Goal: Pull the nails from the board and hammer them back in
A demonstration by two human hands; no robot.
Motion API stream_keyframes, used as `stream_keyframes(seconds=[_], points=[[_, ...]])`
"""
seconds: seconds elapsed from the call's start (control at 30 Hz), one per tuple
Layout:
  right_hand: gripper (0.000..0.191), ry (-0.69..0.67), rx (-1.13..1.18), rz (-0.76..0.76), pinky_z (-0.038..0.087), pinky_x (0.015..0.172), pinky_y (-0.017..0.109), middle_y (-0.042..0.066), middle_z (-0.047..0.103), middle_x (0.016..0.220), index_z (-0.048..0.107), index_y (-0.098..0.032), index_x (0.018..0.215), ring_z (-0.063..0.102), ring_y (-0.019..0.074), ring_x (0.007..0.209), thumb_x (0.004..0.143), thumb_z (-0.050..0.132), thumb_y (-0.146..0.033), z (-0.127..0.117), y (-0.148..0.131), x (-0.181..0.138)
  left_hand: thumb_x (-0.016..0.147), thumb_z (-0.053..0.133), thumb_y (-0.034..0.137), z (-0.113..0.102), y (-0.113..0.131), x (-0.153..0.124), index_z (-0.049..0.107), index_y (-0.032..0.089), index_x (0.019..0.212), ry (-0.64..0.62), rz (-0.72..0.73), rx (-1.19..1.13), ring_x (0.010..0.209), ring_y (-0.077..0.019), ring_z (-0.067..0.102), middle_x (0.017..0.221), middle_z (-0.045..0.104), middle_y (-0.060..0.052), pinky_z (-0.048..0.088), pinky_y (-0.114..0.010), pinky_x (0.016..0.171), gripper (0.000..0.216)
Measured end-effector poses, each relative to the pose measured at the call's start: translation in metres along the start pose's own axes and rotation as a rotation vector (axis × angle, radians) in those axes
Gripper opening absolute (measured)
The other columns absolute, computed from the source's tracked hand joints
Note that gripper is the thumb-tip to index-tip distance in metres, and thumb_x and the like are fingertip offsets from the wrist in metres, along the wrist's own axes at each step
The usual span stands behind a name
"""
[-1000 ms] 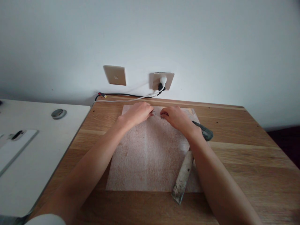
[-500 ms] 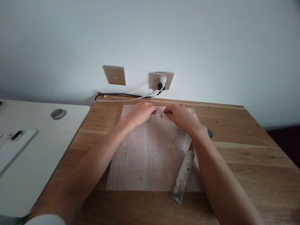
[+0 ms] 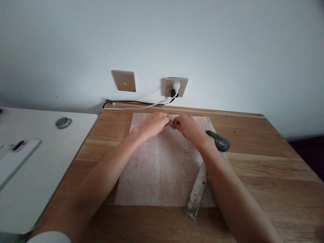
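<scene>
A pale, pinkish-stained square board [image 3: 162, 168] lies on the wooden table [image 3: 265, 162]. My left hand [image 3: 154, 124] and my right hand [image 3: 187, 126] rest side by side at the board's far edge. Both have their fingers curled and pinched together over something tiny that I cannot make out. A knife with a dark handle [image 3: 218, 141] and a smeared whitish blade [image 3: 197, 190] lies on the board's right side, partly under my right forearm.
A white surface [image 3: 37, 162] adjoins the table on the left, with a round grey disc [image 3: 63, 122] and a flat white panel [image 3: 15, 158]. Behind the table the wall carries a beige plate [image 3: 124, 81] and a socket [image 3: 176, 87] with white and black cables.
My hands stay at the board's far edge. The right hand shifted slightly right, then back left, uncovering the knife handle again.
</scene>
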State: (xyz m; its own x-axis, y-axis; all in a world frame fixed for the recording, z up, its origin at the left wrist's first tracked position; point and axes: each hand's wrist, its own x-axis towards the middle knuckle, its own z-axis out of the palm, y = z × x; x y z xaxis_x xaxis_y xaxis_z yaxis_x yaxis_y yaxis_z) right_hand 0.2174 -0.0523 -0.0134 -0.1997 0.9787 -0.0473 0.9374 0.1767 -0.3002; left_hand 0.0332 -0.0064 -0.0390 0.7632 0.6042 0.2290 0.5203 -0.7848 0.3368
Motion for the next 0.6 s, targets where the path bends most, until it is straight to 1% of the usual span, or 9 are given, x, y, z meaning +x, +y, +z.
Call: stream_keyframes(seconds=[0.1, 0.17, 0.27, 0.37, 0.43, 0.5, 0.57, 0.6], points=[[0.016, 0.006, 0.022, -0.010, 0.048, 0.073, 0.028, 0.010, 0.080, 0.083, 0.082, -0.015, 0.086, 0.073, 0.0206, 0.077, 0.095, 0.069, -0.015, 0.002, 0.001, 0.000, 0.091, 0.060, 0.004, 0.000, 0.002, 0.000, 0.080, 0.019, 0.083, 0.016, -0.050, -0.070, 0.083, -0.0249, 0.071, 0.082, 0.073, -0.010, 0.051, -0.036, 0.081, 0.026], [0.015, 0.010, 0.042, -0.021, 0.049, 0.073, 0.028, 0.009, 0.080, 0.082, 0.082, -0.015, 0.086, 0.073, 0.0202, 0.077, 0.093, 0.069, -0.012, 0.003, 0.003, 0.001, 0.091, 0.062, 0.005, 0.002, 0.002, 0.000, 0.078, 0.019, 0.081, 0.042, -0.080, -0.115, 0.087, -0.0255, 0.071, 0.085, 0.073, -0.010, 0.052, -0.037, 0.085, 0.024], [0.019, 0.025, 0.051, -0.053, 0.050, 0.076, 0.028, 0.010, 0.082, 0.090, 0.082, -0.016, 0.094, 0.074, 0.0205, 0.084, 0.092, 0.065, -0.007, 0.007, 0.006, 0.002, 0.093, 0.064, 0.009, 0.005, 0.002, 0.001, 0.076, 0.019, 0.080, 0.065, -0.103, -0.149, 0.091, -0.0268, 0.071, 0.090, 0.075, -0.011, 0.051, -0.038, 0.088, 0.021], [0.024, 0.029, 0.031, -0.072, 0.051, 0.080, 0.028, 0.011, 0.082, 0.096, 0.081, -0.016, 0.098, 0.075, 0.0212, 0.091, 0.092, 0.062, -0.004, 0.010, 0.007, 0.003, 0.093, 0.067, 0.012, 0.006, 0.003, 0.002, 0.074, 0.019, 0.079, 0.082, -0.126, -0.163, 0.091, -0.0275, 0.071, 0.092, 0.075, -0.012, 0.050, -0.038, 0.087, 0.017], [0.023, 0.027, 0.012, -0.065, 0.051, 0.082, 0.028, 0.012, 0.081, 0.096, 0.080, -0.016, 0.096, 0.075, 0.0222, 0.093, 0.091, 0.062, -0.003, 0.011, 0.006, 0.002, 0.093, 0.068, 0.012, 0.004, 0.005, 0.003, 0.072, 0.020, 0.076, 0.111, -0.146, -0.195, 0.088, -0.0266, 0.070, 0.088, 0.075, -0.011, 0.049, -0.036, 0.084, 0.019], [0.022, 0.028, 0.000, -0.058, 0.050, 0.082, 0.029, 0.012, 0.081, 0.096, 0.079, -0.016, 0.095, 0.074, 0.0230, 0.093, 0.088, 0.063, -0.002, 0.010, 0.005, 0.001, 0.093, 0.069, 0.012, 0.001, 0.008, 0.005, 0.067, 0.020, 0.070, 0.162, -0.176, -0.264, 0.082, -0.0242, 0.068, 0.079, 0.072, -0.008, 0.046, -0.035, 0.081, 0.024], [0.021, 0.028, -0.006, -0.052, 0.049, 0.081, 0.029, 0.012, 0.080, 0.096, 0.077, -0.016, 0.093, 0.074, 0.0232, 0.092, 0.085, 0.064, -0.001, 0.009, 0.004, 0.001, 0.094, 0.068, 0.015, -0.003, 0.011, 0.007, 0.062, 0.019, 0.065, 0.224, -0.227, -0.384, 0.074, -0.0204, 0.065, 0.070, 0.067, -0.005, 0.044, -0.032, 0.076, 0.030], [0.021, 0.026, -0.010, -0.048, 0.049, 0.080, 0.029, 0.011, 0.080, 0.096, 0.077, -0.016, 0.093, 0.073, 0.0231, 0.091, 0.085, 0.064, -0.001, 0.008, 0.004, 0.001, 0.095, 0.067, 0.016, -0.004, 0.012, 0.008, 0.061, 0.019, 0.065, 0.246, -0.264, -0.483, 0.071, -0.0183, 0.063, 0.068, 0.066, -0.003, 0.044, -0.031, 0.073, 0.031]])
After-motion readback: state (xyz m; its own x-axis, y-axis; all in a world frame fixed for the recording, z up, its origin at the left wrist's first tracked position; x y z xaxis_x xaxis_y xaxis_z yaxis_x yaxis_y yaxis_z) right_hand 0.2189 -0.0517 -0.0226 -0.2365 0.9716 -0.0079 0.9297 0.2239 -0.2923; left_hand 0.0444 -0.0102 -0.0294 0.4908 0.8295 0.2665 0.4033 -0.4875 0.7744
